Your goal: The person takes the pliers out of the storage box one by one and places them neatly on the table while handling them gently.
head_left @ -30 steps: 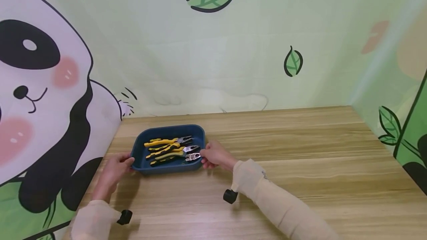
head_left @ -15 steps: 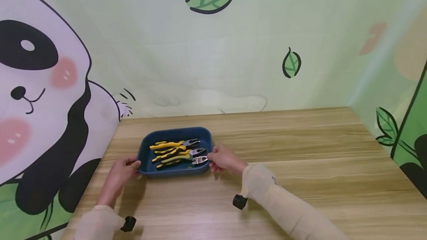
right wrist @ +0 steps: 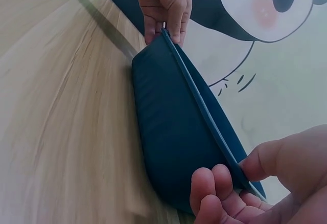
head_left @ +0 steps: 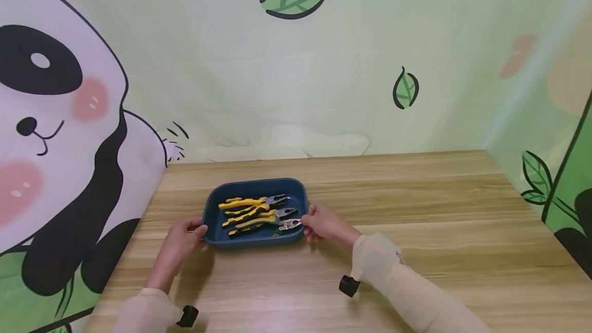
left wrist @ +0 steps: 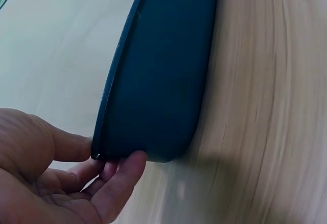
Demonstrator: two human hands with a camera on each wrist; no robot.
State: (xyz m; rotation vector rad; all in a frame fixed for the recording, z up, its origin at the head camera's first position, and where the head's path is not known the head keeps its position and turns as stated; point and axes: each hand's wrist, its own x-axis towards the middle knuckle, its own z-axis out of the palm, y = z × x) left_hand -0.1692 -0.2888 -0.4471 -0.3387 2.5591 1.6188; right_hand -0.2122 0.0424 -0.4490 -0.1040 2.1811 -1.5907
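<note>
A dark blue rectangular tray (head_left: pixel 254 243) with rounded corners is held between both hands, close over the table. Several pliers (head_left: pixel 252 202) with yellow and black handles lie inside it, their metal heads toward the right. My left hand (head_left: pixel 182 240) grips the left end, thumb at the rim and fingers beneath it. On the opposite end, my right hand (head_left: pixel 326 225) pinches the rim, its thumb over the edge and fingers curled under. In the right wrist view the tray's outer wall (right wrist: pixel 173 116) shows, with the pliers hidden behind it.
The wood-grain table (head_left: pixel 416 209) extends far to the right of the tray. Behind it hangs a pale green backdrop (head_left: pixel 296 66) printed with leaves and a panda (head_left: pixel 55 132). A small black camera (head_left: pixel 349 285) is on each wrist.
Both hands have moved the tray to the right and slightly nearer, with the pliers inside it. Their grip on its two ends looks the same.
</note>
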